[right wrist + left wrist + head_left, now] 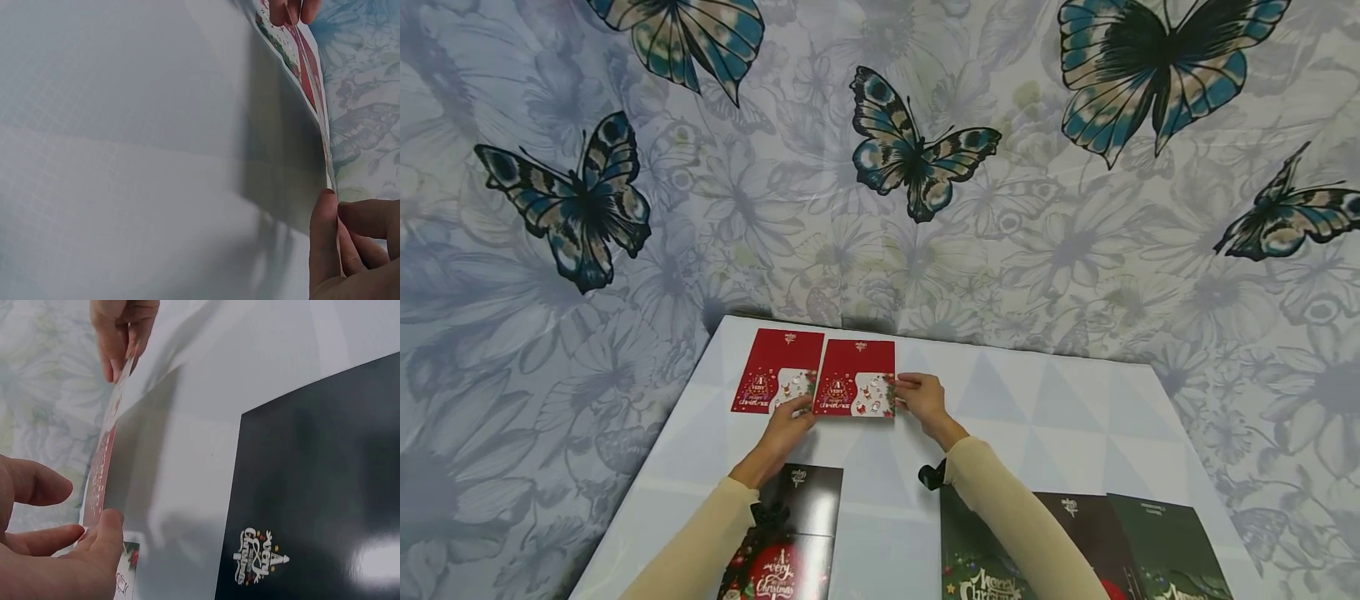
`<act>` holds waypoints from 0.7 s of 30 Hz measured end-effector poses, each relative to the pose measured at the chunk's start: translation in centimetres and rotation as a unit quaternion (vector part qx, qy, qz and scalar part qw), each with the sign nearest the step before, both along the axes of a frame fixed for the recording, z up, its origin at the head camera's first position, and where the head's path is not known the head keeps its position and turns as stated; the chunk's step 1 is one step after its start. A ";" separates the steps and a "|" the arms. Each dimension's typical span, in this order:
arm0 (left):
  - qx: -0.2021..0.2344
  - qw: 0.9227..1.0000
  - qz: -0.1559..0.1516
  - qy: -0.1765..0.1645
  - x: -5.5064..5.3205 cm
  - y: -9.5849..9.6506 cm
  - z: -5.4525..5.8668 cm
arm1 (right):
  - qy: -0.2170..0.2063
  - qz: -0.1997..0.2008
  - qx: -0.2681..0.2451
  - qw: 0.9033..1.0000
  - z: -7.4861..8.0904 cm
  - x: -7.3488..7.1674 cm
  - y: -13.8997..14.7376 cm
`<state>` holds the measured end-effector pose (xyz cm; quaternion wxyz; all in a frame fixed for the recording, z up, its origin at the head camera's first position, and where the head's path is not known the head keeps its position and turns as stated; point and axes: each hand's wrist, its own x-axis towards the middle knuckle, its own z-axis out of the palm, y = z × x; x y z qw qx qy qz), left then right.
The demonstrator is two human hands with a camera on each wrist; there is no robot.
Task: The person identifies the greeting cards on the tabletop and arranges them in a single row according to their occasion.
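Note:
A red Christmas card point(854, 377), unfolded flat, is held up near the far edge of the table, its print facing me. My left hand point(786, 435) holds its lower left corner. At its right edge my right hand point(923, 403) pinches it between thumb and fingers; the right wrist view shows the card point(315, 100) nearly edge-on, tilted up from the tabletop. A matching red card point(781, 367) lies just to the left, partly behind my left hand. In the left wrist view, a corner of that card point(127, 569) shows beside my fingers.
A dark Christmas card point(812, 508) lies unfolded under my left forearm. Nearer my right arm are a green card point(962, 542), a dark brown card point(1078, 525) and another dark green card point(1165, 542). Behind the white table point(1037, 417) hangs a butterfly-print cloth point(1030, 275).

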<state>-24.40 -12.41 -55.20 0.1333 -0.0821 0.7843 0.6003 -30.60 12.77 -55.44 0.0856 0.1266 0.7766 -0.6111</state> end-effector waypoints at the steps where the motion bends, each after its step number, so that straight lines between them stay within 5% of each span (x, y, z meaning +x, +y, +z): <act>1: -0.002 1.000 -0.002 0.000 0.0 -0.1 0.0 | 0.001 -0.001 -0.001 1.000 0.0 0.0 0.0; 21: 0.016 1.000 -0.005 -0.006 -0.4 -0.4 0.0 | 0.003 0.020 -0.015 1.000 -0.3 0.2 -0.1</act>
